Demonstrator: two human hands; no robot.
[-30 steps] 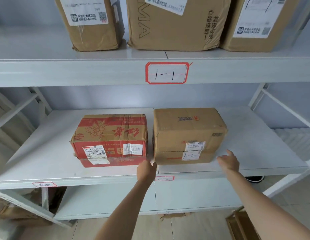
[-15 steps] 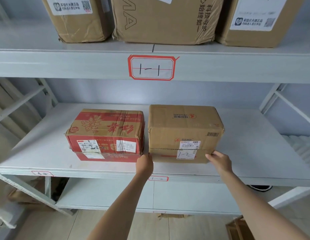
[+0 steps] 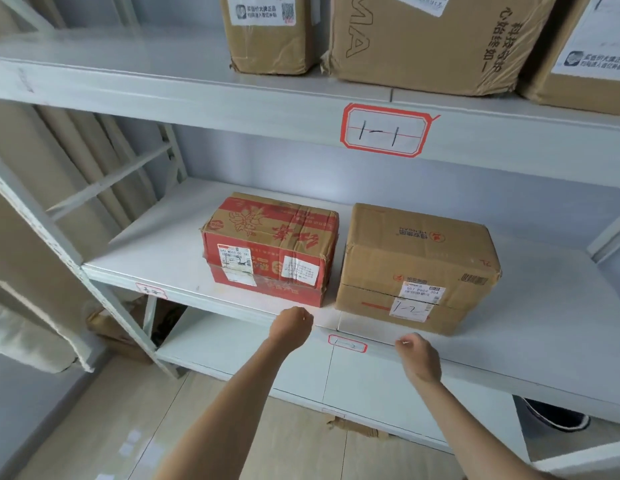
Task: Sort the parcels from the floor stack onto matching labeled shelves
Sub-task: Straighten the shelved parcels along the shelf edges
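Note:
A plain brown parcel [image 3: 419,265] marked "1-2" stands on the middle shelf [image 3: 156,258], right of a red-printed parcel [image 3: 270,247]. The shelf's front edge carries a small red-framed "1-2" label [image 3: 347,344]. My left hand [image 3: 291,327] hovers in front of the shelf edge below the red parcel, fingers curled, holding nothing. My right hand [image 3: 417,356] is below the brown parcel, off the box, fingers curled and empty. Neither hand touches a parcel.
The upper shelf bears a large "1-1" label [image 3: 386,131] and three brown parcels [image 3: 429,39]. A diagonal steel brace [image 3: 107,178] and curtain lie left. A lower shelf [image 3: 239,344] sits beneath; a dark shoe [image 3: 554,415] rests on the floor at right.
Both hands have pulled back from the brown parcel toward me and curled. The view has swung left, so the shelf now appears shifted right.

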